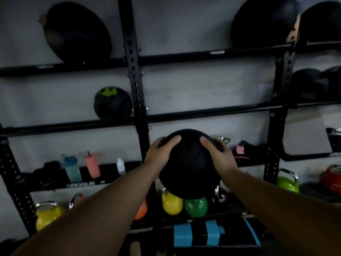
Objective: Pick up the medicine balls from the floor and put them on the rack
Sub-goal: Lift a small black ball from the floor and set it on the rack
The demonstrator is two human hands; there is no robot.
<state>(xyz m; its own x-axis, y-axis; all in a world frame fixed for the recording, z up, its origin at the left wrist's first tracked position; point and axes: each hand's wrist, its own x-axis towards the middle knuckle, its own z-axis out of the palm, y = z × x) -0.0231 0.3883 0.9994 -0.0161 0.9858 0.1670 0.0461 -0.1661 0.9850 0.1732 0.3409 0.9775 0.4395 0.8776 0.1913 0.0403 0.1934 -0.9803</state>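
Head view, one black medicine ball (pixel 188 169) held in the air before the rack (pixel 134 74), left hand (pixel 162 154) and right hand (pixel 219 156) each spread and pressed to its sides, one green-marked ball (pixel 112 103) on the middle rail, two yellow kettlebells (pixel 171 203) and two green kettlebells (pixel 196 206) below, three bottles (pixel 92 166) on the shelf.

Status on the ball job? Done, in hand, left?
Done: several balls already sit on the rack, including a green-marked ball on the middle rail and big balls on the top rail. In hand: a black ball, gripped by left hand and right hand, not yet racked. Left: the floor is out of view, so unknown.
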